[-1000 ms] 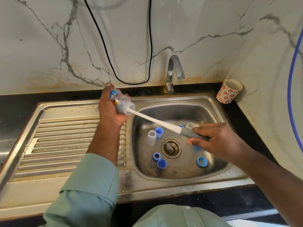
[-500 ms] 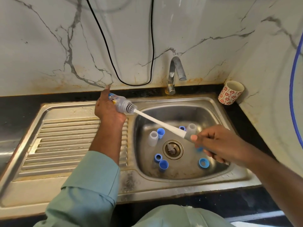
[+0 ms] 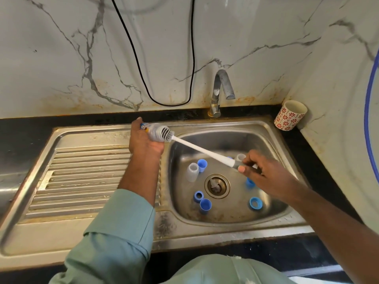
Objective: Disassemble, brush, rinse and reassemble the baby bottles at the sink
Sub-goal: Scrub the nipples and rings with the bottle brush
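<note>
My left hand (image 3: 143, 143) grips a small clear baby bottle (image 3: 152, 131) on its side, above the sink's left rim. A white bottle brush (image 3: 202, 151) has its bristle head at the bottle's mouth, partly showing outside it. My right hand (image 3: 264, 173) pinches the brush's grey handle end over the basin. In the steel sink (image 3: 272, 140) lie several blue caps and rings (image 3: 205, 206), with a clear bottle part (image 3: 192, 172) left of the drain (image 3: 217, 185). Another clear part (image 3: 240, 157) peeks out behind the brush handle.
A steel tap (image 3: 220, 89) stands behind the basin, with no water running. A ribbed draining board (image 3: 82, 177) lies to the left. A red-flowered cup (image 3: 290, 115) stands in the back right corner. A black cable (image 3: 143, 74) hangs on the marble wall, and a blue hose (image 3: 369, 83) runs along the right.
The brush has been pulled back out of the bottle, so its bristle head now shows at the mouth. My right hand has drawn to the right with the handle.
</note>
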Motion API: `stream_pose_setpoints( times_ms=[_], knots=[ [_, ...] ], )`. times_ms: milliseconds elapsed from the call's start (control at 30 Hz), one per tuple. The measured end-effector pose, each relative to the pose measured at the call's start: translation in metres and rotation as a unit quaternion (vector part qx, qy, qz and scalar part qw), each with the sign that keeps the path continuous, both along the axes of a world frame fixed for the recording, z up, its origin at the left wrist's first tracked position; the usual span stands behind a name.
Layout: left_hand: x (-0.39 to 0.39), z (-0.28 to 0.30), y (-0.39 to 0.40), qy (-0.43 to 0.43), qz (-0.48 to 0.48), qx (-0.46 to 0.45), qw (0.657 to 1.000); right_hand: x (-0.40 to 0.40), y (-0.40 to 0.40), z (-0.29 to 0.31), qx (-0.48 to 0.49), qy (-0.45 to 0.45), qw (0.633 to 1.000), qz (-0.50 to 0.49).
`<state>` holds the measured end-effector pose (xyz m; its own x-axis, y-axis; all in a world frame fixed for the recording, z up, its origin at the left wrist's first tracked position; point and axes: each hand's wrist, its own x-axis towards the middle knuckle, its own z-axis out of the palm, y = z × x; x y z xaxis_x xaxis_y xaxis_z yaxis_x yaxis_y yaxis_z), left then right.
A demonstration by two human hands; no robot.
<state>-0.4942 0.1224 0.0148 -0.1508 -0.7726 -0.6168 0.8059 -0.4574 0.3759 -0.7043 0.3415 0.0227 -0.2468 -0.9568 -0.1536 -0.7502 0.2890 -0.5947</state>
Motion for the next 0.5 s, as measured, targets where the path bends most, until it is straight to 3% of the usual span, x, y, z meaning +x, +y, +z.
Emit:
stream_pose_setpoints(
  times_ms=[100,167,200,267,333,367,400,433,500],
  knots=[
    [0.001,-0.008,-0.001,0.007,0.027,0.014,1.0,-0.003,-0.005,-0.003,-0.097,0.21,0.973,0.017],
    [0.001,-0.01,-0.002,0.013,0.036,0.012,0.999,-0.004,-0.006,-0.014,-0.168,0.232,0.958,0.019],
    [0.0,-0.01,-0.002,0.015,0.042,0.011,0.999,-0.003,-0.007,-0.016,-0.171,0.181,0.969,-0.001],
    [0.0,-0.011,-0.005,0.015,0.055,0.008,0.998,-0.001,-0.008,-0.014,-0.084,-0.021,0.995,-0.045],
    [-0.001,-0.011,-0.005,0.016,0.058,0.006,0.998,-0.006,-0.009,-0.009,0.064,-0.247,0.966,-0.045],
    [-0.002,-0.012,-0.004,0.014,0.062,0.011,0.998,-0.008,-0.011,-0.008,0.11,-0.304,0.945,-0.043],
    [-0.003,-0.014,-0.003,0.009,0.069,0.019,0.997,-0.008,-0.013,-0.008,0.124,-0.301,0.945,-0.04],
    [-0.004,-0.016,-0.003,0.001,0.075,0.024,0.997,-0.007,-0.015,-0.011,0.105,-0.233,0.966,-0.038],
    [-0.003,-0.02,-0.004,-0.008,0.088,0.031,0.996,-0.002,-0.018,-0.022,0.028,0.05,0.997,-0.042]
  ],
)
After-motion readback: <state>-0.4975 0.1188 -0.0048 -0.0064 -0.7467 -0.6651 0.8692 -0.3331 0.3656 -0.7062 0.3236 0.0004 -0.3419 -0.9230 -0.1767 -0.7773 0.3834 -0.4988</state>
